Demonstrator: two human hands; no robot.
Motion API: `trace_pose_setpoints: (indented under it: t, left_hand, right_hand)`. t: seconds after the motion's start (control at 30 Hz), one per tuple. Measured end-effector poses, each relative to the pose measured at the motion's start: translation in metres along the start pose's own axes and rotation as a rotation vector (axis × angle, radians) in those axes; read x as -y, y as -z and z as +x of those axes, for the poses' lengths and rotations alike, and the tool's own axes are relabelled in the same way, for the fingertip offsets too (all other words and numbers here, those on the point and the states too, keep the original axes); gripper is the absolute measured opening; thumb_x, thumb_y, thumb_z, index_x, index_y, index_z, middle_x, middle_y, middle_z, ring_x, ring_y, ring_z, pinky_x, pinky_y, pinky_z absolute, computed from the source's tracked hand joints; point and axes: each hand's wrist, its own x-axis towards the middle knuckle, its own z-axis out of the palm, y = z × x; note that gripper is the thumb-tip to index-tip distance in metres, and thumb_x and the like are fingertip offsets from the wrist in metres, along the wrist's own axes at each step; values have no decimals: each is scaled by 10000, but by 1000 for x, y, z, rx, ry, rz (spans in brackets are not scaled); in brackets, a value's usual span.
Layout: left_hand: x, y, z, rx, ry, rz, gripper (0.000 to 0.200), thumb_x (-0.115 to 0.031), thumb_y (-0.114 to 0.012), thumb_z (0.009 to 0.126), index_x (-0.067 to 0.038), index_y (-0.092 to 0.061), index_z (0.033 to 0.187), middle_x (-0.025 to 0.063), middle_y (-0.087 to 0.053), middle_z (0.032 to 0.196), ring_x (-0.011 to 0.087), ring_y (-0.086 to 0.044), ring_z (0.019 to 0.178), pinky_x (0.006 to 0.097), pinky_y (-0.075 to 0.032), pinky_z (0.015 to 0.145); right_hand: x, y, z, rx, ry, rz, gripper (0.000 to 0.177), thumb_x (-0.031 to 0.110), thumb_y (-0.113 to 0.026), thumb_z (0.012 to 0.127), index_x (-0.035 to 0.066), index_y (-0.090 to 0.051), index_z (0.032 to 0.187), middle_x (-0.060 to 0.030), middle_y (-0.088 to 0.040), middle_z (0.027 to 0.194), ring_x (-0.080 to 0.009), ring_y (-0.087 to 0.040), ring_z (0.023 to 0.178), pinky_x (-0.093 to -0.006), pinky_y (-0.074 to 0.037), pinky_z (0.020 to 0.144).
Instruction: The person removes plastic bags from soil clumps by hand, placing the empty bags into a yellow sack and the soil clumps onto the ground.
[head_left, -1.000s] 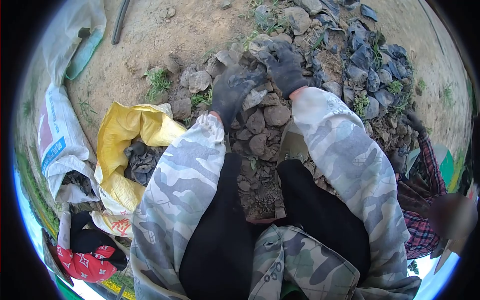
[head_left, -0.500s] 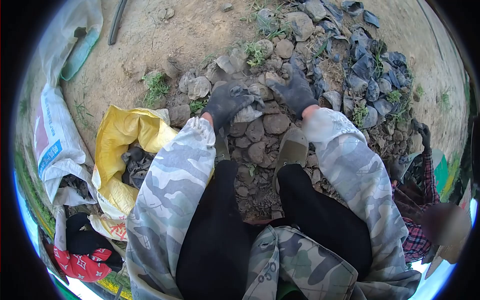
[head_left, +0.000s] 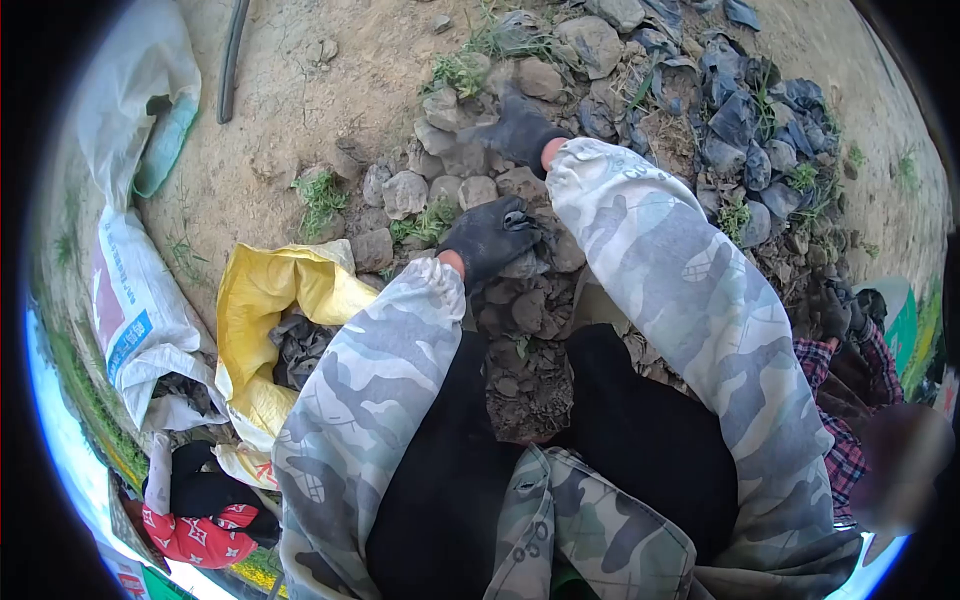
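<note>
My left hand, in a dark glove, is curled closed low over the stones between my knees. Whatever its fingers hold is hidden. Farther out, my right hand, also gloved, reaches over the pile with its fingers stretched to the left, apart from the thumb and blurred at the tips. Beneath and around both hands lie dirt-caked round stones or lumps. To the right of my right hand is a heap of dark, torn plastic film mixed with lumps.
At my left stands an open yellow sack with dark scraps inside, beside a white sack. A person in red is at lower left; another person's gloved hands work at the right. A black hose lies on bare soil.
My right hand has moved farther out and leftward, across above my left hand. My left hand has shifted slightly nearer and right. The view has tilted a little; the right-hand person's hands have come together.
</note>
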Motion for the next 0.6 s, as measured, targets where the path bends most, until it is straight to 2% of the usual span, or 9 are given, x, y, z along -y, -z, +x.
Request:
trace_pose_setpoints:
  t: [0.03, 0.1, 0.13, 0.2, 0.23, 0.3, 0.37, 0.53, 0.6]
  left_hand:
    - [7, -1, 1, 3, -5, 8, 362, -186, -690, 754, -30, -585, 1064, 89, -648, 958, 151, -598, 880, 296, -458, 808]
    - [18, -5, 1, -60, -8, -129, 355, -159, -689, 757, -13, -583, 1062, 70, -648, 949, 139, -593, 864, 288, -461, 806]
    - [17, -2, -2, -84, -45, -121, 352, -299, -676, 740, -58, -605, 987, 126, -649, 907, 255, -622, 849, 351, -465, 794]
    - [15, 0, -5, -112, -69, -296, 285, -226, -681, 762, -33, -602, 957, 92, -652, 882, 178, -608, 814, 313, -468, 767]
    - [13, 0, -7, -109, -76, -314, 285, -226, -681, 762, -33, -602, 957, 92, -652, 882, 178, -608, 814, 313, -468, 767]
    - [10, 2, -9, -79, -142, -583, 209, -151, -675, 780, -21, -600, 926, 56, -644, 855, 116, -572, 790, 282, -465, 744]
    - [11, 1, -10, -73, -136, -539, 201, -145, -673, 787, -19, -597, 924, 50, -640, 853, 112, -564, 782, 280, -463, 736]
    - [-11, -5, -20, -44, -113, -511, 237, -166, -683, 793, -5, -589, 939, 52, -630, 854, 107, -548, 767, 278, -458, 717]
    - [-20, -4, -26, -47, 8, -434, 273, -184, -688, 801, -5, -592, 984, 50, -631, 880, 117, -556, 768, 270, -465, 729]
  right_hand:
    - [14, -10, 9, -9, 0, 3, 821, 501, -704, 707, -9, -394, 1271, -252, -514, 1186, -344, -482, 1143, -389, -399, 956]
    - [30, -21, 22, 153, 415, -138, 762, 501, -658, 741, 21, -416, 1281, -258, -507, 1196, -351, -460, 1174, -394, -370, 980]
    - [38, -12, 13, 158, 410, -155, 762, 501, -658, 741, 21, -416, 1281, -258, -507, 1196, -351, -460, 1174, -394, -370, 980]
    - [56, 7, -4, 123, 124, -163, 635, 397, -603, 807, 137, -365, 1335, -261, -453, 1260, -357, -455, 1170, -401, -404, 930]
    - [47, 24, -12, 108, 53, -163, 600, 409, -568, 823, 128, -387, 1322, -217, -424, 1308, -339, -425, 1200, -419, -385, 947]
    - [2, 42, -32, -20, -16, -364, 583, 387, -562, 823, 96, -403, 1302, -194, -442, 1296, -336, -444, 1176, -428, -359, 970]
    - [-35, 64, -52, -18, -59, -730, 506, 295, -592, 797, 90, -448, 1237, -143, -451, 1278, -306, -419, 1204, -419, -349, 989]
    - [-72, 84, -81, -48, 99, -1068, 488, 191, -589, 762, 63, -471, 1218, -124, -444, 1281, -293, -375, 1228, -403, -280, 1036]
    - [-74, 79, -79, -48, 128, -1127, 464, 169, -575, 768, 60, -480, 1210, -125, -445, 1279, -295, -363, 1234, -400, -274, 1037]
